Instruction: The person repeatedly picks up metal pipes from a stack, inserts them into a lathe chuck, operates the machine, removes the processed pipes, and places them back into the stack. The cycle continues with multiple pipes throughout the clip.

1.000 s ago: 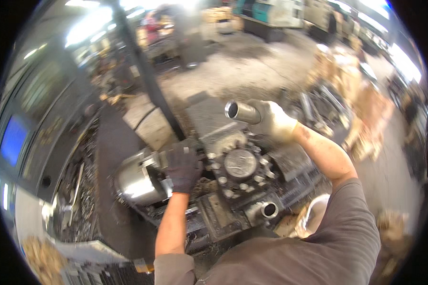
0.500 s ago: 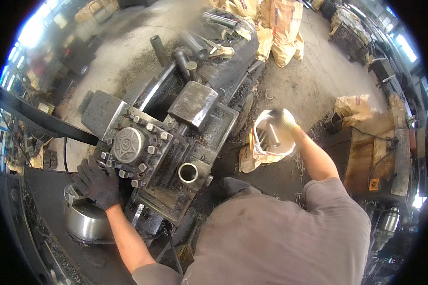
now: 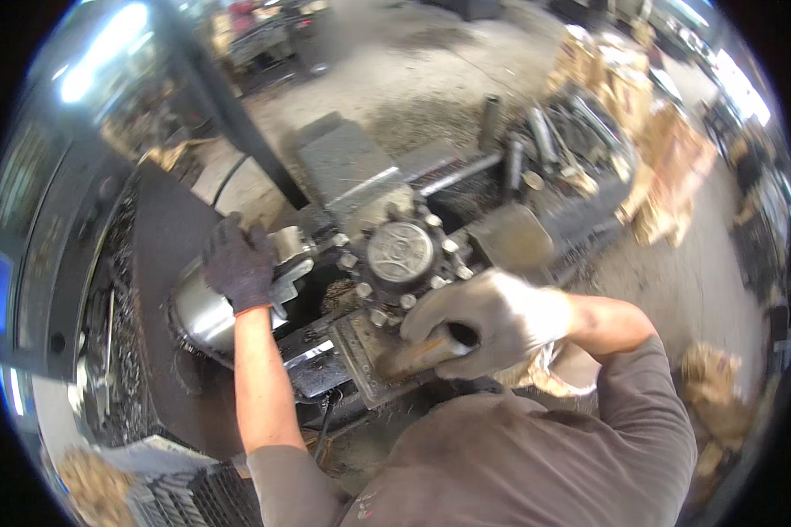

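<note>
Head view, tube [image 3: 420,356] over grimy machine [image 3: 400,252], perhaps concrete floor [image 3: 378,79], sacks [image 3: 674,171]

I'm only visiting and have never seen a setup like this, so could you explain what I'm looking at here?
Gladly. There is no robot here: these are a person's own two gloved hands. The camera sits on the person's head and looks down; its wide lens bends straight edges.

The left hand, in a dark glove, is at a shiny metal drum; whether it grips it, I can't tell. The right hand, in a pale glove, holds a metal tube with one open end showing.

Between the hands, farther from the person, sits a round metal cap ringed by bolts. Farther off to the right, metal pipes lie together, and paper sacks stand beyond.
</note>
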Demonstrator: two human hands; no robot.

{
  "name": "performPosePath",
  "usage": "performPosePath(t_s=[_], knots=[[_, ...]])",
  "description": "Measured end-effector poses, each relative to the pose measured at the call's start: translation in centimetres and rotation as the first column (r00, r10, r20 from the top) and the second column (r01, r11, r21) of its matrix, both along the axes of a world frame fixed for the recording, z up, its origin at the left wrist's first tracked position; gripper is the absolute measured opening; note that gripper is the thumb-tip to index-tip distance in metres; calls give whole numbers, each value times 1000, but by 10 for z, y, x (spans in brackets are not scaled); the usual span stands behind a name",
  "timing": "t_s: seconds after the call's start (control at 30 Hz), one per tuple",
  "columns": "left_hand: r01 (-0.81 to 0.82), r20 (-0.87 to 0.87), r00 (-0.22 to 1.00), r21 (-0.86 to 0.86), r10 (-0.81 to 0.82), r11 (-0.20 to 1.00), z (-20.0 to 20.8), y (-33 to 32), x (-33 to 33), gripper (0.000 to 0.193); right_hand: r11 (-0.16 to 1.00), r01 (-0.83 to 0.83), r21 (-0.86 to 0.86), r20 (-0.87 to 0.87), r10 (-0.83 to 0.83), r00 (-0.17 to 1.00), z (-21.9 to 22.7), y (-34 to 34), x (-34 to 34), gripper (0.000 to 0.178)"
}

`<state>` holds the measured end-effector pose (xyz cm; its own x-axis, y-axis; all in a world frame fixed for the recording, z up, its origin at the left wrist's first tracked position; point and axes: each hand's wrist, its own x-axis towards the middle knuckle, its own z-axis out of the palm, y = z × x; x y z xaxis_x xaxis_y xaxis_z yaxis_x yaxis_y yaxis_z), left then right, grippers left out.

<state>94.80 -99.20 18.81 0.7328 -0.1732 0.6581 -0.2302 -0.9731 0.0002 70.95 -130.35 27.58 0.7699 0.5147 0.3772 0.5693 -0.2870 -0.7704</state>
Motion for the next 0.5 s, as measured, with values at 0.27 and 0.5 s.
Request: performPosePath(t_s=[0.27, 0.5], knots=[[267, 218, 945, -82, -244, 960, 0, 12, -62, 47, 530, 393, -751, 474, 19, 880, 2, -7, 217, 34], [-269, -235, 942, -956, -242, -119, -169, 119, -286, 20, 624, -101, -775, 9, 170, 985, -121, -19, 283, 12]])
